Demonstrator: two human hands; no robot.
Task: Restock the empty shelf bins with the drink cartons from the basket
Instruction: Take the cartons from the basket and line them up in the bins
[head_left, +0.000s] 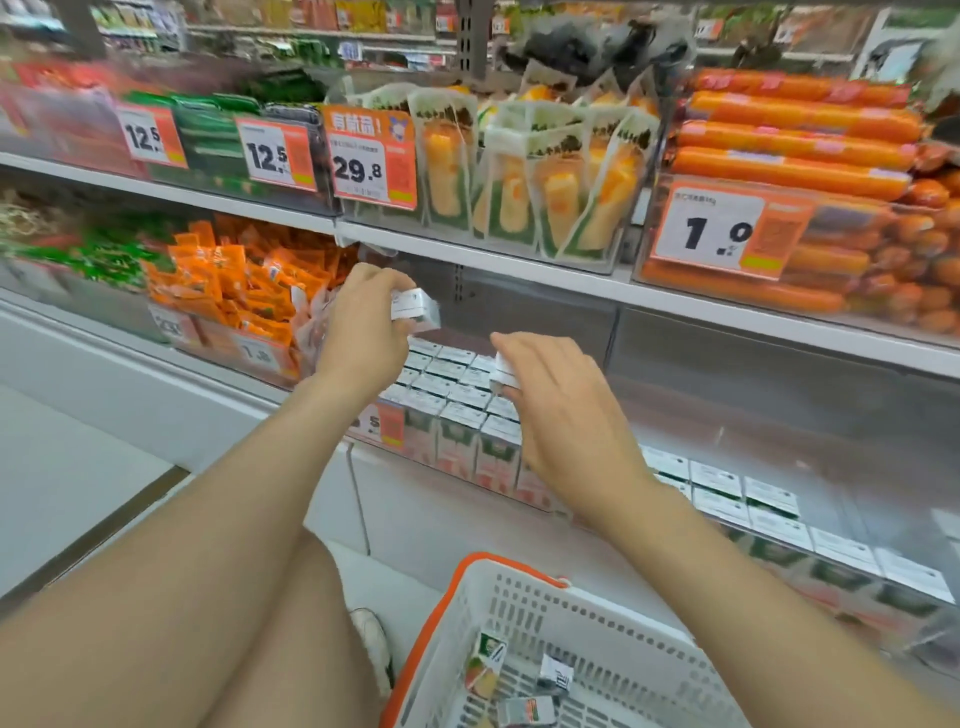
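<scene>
My left hand (363, 322) grips a small white-topped drink carton (415, 306) above the back of a clear shelf bin (387, 423). That bin holds several rows of upright cartons (447, 387). My right hand (563, 410) hovers over the bin's right side and pinches another carton (505, 370), mostly hidden behind my fingers. A second bin to the right (857, 587) also holds several cartons (748, 501). The white basket with an orange rim (524, 603) sits at the bottom of the view, with a few loose cartons (485, 665) lying in it.
The shelf above carries packaged yellow snacks (535, 187) and orange sausages (789, 156) behind price tags. Orange packets (244, 286) fill the bin on the left. A white freezer edge (104, 364) runs at left. My knee and a shoe (371, 644) are beside the basket.
</scene>
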